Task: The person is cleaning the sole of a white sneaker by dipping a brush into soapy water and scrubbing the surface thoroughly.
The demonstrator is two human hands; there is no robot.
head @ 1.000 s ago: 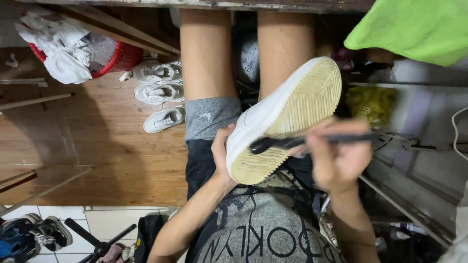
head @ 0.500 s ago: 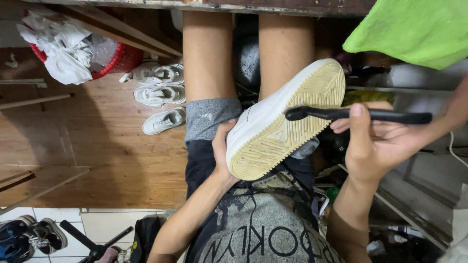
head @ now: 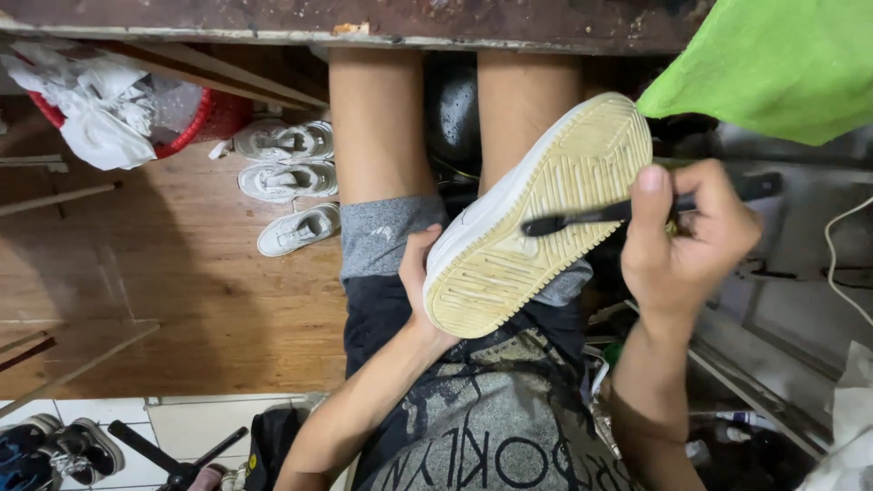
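Observation:
My left hand (head: 420, 273) grips a white shoe (head: 536, 218) from below, over my lap, with its pale yellowed sole turned up toward me. A black brush (head: 591, 215) lies across the middle of that sole, bristle end on the tread. My right hand (head: 687, 241) holds the brush by its handle at the right of the shoe, thumb up along it. My bare legs and grey shorts are under the shoe.
Three white shoes (head: 286, 177) lie on the wooden floor at the left. A red basket (head: 195, 114) holds white plastic bags at the top left. A green cloth (head: 782, 64) hangs at the top right. Dark shoes (head: 50, 445) sit at the bottom left.
My right hand pulled the brush off to the right, then brought it back left; its bristle end now rests on the sole's middle. The shoe stays in my left hand.

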